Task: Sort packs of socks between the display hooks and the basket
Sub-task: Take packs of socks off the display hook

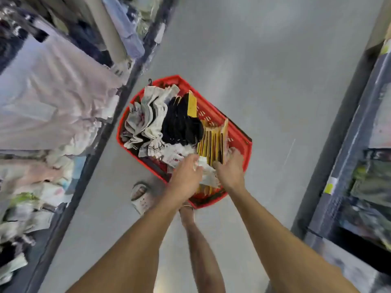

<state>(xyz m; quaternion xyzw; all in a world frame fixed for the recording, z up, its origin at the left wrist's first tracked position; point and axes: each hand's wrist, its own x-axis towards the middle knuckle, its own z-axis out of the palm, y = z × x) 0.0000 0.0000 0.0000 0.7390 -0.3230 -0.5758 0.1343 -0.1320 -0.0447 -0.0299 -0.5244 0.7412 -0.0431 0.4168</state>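
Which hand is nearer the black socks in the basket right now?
Left. The left hand is just this side of the black socks, inside the basket; the right hand sits farther right, by the yellow-carded packs.

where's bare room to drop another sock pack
In the red plastic basket only the far right corner, between black socks and yellow-carded packs, shows bare mesh. Grey floor right of it is open. White socks crowd the left; the left hand and right hand fill the near end.
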